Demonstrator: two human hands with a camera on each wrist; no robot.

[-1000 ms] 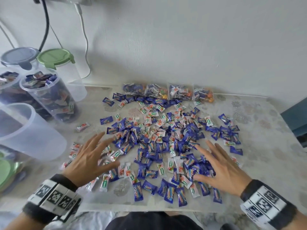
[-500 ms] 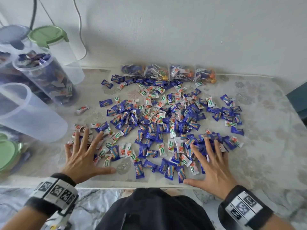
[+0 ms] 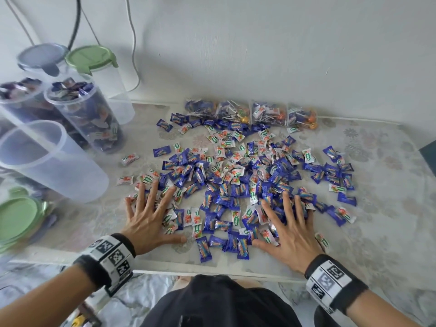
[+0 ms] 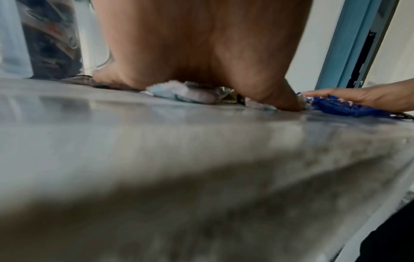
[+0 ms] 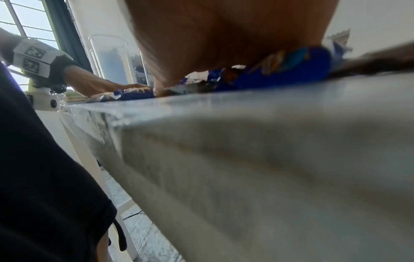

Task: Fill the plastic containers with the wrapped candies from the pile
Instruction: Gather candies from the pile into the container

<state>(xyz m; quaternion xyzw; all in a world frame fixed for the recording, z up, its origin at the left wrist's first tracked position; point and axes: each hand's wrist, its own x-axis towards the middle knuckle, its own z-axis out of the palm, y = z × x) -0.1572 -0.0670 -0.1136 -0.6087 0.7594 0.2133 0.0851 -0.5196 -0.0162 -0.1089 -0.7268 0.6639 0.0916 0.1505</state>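
Note:
A wide pile of blue and white wrapped candies [image 3: 243,178] covers the middle of the table. My left hand [image 3: 151,208] lies flat, fingers spread, on the pile's near-left edge. My right hand [image 3: 291,220] lies flat with spread fingers on the near-right part. Neither hand grips anything. In the left wrist view my left palm [image 4: 201,53] presses on white wrappers [image 4: 181,91]; in the right wrist view my right palm [image 5: 224,35] sits over blue wrappers [image 5: 291,69]. An empty clear container [image 3: 42,161] lies tilted at the left. Behind it stands a container full of candies [image 3: 87,114].
More containers stand at the back left, one with a grey lid [image 3: 43,59], one with a green lid [image 3: 90,59]. Green lids [image 3: 18,215] lie at the left edge. Clear bags of lollipops [image 3: 250,113] line the wall. The table's front edge [image 3: 212,271] runs just below my wrists.
Both hands have dropped flat onto the near part of the pile and drawn back toward the table's front edge, dragging candies with them. The head view has shifted.

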